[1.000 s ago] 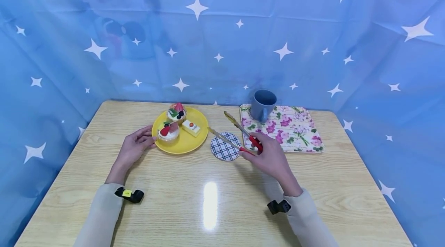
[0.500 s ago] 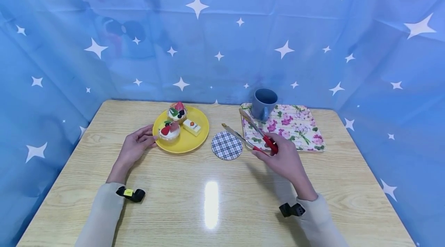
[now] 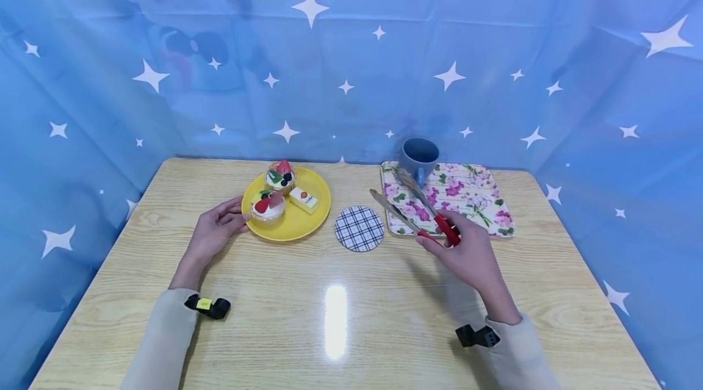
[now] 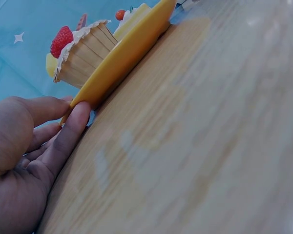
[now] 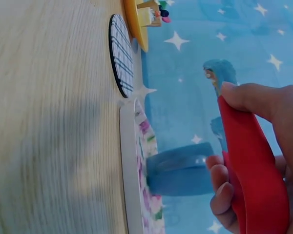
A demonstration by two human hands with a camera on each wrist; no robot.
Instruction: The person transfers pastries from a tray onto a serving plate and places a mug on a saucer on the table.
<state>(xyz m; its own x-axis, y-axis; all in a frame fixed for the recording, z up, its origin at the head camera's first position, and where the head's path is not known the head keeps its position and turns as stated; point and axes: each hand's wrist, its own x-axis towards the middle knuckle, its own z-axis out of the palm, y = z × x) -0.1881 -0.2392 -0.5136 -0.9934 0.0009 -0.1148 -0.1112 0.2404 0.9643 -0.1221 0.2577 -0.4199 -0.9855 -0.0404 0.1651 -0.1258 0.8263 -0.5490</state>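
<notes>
My left hand (image 3: 211, 234) pinches the left rim of a yellow plate (image 3: 293, 228) between thumb and fingers. On the plate are two fruit-topped cupcakes, the front one (image 3: 267, 210) and the back one (image 3: 280, 177), plus a small cake piece (image 3: 304, 199). Red-handled tongs (image 3: 446, 227) are gripped in my right hand (image 3: 472, 256), thumb on one handle and fingers round the other. Their two arms are spread, with nothing between the tips. In the head view the tips overlap the floral tray (image 3: 472, 216), in front of a blue mug (image 3: 418, 158) standing on it.
A round checked coaster (image 3: 359, 229) lies between the plate and the tray. All of it stands on a light wooden table (image 3: 263, 317), its back edge close to a blue star-patterned curtain (image 3: 340, 42).
My right hand has carried the tongs rightward, away from the plate and past the coaster to over the floral tray. The left hand stays at the plate's rim.
</notes>
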